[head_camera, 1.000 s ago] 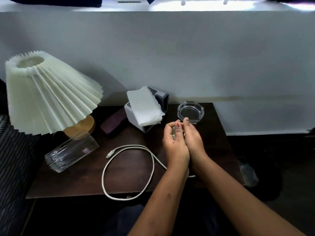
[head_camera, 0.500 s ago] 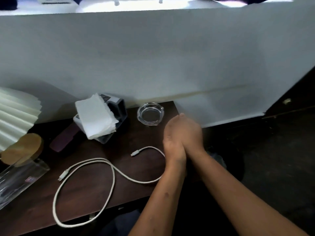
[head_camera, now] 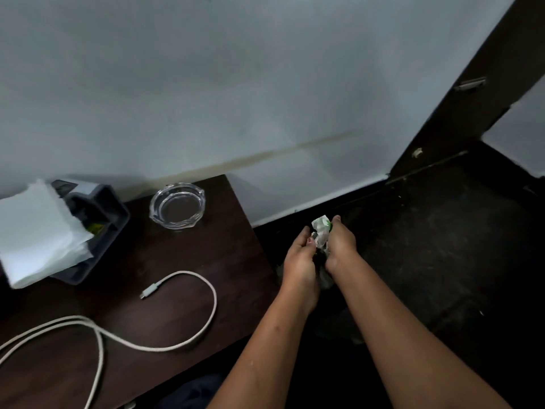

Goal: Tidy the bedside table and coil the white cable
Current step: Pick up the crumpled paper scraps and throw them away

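Both hands, left [head_camera: 300,256] and right [head_camera: 339,246], now past the table edge [head_camera: 250,231], pinch crumpled litter [head_camera: 321,231]; release low over the floor, then return for white cable [head_camera: 188,314] lying uncoiled.

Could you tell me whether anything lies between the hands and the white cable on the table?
Nothing visible does. Both hands, left and right, are off the table's right edge, together holding a crumpled wrapper. The white cable lies loose on bare table.
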The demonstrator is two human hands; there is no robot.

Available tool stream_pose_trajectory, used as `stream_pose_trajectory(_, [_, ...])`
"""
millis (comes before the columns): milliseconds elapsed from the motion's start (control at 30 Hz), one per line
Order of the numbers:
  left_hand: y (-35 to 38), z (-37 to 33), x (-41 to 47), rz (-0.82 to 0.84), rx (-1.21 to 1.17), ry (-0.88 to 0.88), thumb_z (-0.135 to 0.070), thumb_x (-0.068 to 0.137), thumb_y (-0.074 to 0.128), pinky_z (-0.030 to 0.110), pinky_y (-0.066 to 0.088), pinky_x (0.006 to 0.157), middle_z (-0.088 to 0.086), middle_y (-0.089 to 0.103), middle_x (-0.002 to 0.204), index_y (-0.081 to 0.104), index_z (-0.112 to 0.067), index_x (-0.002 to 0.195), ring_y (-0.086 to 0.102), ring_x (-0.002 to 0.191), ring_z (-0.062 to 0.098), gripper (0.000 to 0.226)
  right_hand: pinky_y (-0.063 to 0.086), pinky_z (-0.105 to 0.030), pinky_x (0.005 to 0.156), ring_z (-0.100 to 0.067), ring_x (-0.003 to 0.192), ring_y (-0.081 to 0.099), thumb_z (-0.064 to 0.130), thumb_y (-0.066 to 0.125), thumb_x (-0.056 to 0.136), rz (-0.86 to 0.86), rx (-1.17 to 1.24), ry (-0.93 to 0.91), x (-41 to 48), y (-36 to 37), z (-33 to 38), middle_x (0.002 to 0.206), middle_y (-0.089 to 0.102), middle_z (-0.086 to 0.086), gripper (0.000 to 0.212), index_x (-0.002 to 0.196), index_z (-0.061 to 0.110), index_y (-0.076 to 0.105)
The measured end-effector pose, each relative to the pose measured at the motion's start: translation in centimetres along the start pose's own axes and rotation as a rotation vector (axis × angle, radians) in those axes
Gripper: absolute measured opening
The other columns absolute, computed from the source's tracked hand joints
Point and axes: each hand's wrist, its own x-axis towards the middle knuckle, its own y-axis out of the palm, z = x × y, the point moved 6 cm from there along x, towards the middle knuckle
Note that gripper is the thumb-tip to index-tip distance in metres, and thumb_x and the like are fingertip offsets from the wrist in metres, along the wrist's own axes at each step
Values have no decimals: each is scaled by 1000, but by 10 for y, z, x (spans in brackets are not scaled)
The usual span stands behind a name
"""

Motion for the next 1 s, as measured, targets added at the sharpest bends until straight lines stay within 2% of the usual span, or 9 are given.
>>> stream_pose_trajectory(133, [0,8,15,-63,-36,-36,-3,96,37,33,48,91,15,50,136,39,-10,138,58,109,24,42,49,-43,84,-32,86,60,38,32,98,2,-53,80,10,-15,-7,95,63,-18,49,108,-2,60])
stream_pose_trajectory(267, [-2,12,21,-113,-25,-70,-4,96,37,23,53,57,6,61,112,40,-16,138,62,81,15,43,48,-47,92,-35,103,60,43,29,97,-17,-60,118,14,-24,-9,117,61,-20,54,121,2,55])
stream_pose_trajectory(367, [-3,16,24,-138,-8,-72,-1,96,37,18,48,61,11,50,134,41,-15,138,58,95,13,44,49,-43,83,-34,101,59,45,28,98,-39,-66,127,16,-29,-9,123,57,-21,55,127,3,48])
stream_pose_trajectory(433, [-7,16,26,-161,28,-50,0,95,38,13,48,65,8,54,130,41,-14,137,59,98,7,45,47,-40,79,-34,103,57,45,29,97,-59,-89,122,18,-29,-8,129,53,-20,56,131,3,43])
stream_pose_trajectory(500, [-11,12,28,-168,44,-24,-1,95,38,13,46,78,6,52,133,42,-14,137,56,107,5,44,47,-40,85,-35,114,53,47,28,97,-68,-143,106,18,-25,-6,134,49,-18,58,134,4,41])
stream_pose_trajectory(700, [-24,-13,18,-184,66,41,-9,98,35,12,46,60,4,42,143,45,-21,134,52,89,2,39,43,-46,100,-34,117,52,40,26,99,50,-208,4,-4,13,0,131,53,-18,50,127,7,50])
stream_pose_trajectory(800, [-39,-35,7,-198,93,113,-8,98,35,23,45,85,5,45,138,45,-18,134,49,106,9,39,41,-37,94,-29,121,48,36,29,99,168,-242,-110,-28,46,1,132,51,-12,43,126,12,52])
stream_pose_trajectory(867, [-52,-57,-5,-215,86,194,-7,98,34,33,42,97,7,50,131,45,-13,133,52,109,14,38,39,-34,91,-28,121,48,31,32,98,202,-360,-301,-48,69,7,131,52,-11,38,123,12,54])
stream_pose_trajectory(1000, [-80,-96,-38,-219,122,340,-8,98,33,42,39,106,12,54,131,50,-11,126,51,122,25,32,42,-44,99,-32,112,53,30,40,95,333,-500,-527,-93,119,9,122,58,-15,31,112,12,59])
